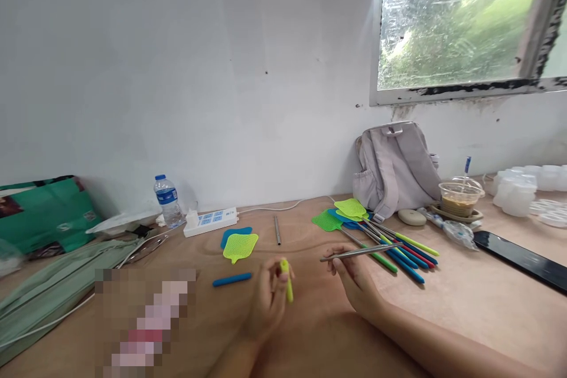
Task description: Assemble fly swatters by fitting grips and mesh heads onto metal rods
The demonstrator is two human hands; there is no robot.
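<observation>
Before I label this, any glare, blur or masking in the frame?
Head view: the window is whitened in parts, blurred green showing through; same view, a pixelated patch at lower left hides what it covers; head view too, the left hand looks slightly soft, but the yellow-green handle and the metal rod in the right hand are distinguishable.

Left hand, fingers curled in a grip, right hand apart, fingers closed, forearms angled inward

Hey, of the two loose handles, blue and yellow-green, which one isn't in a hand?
The blue handle, lying by itself on the brown table to the left of the left hand; the yellow-green handle is held in that hand.
</observation>
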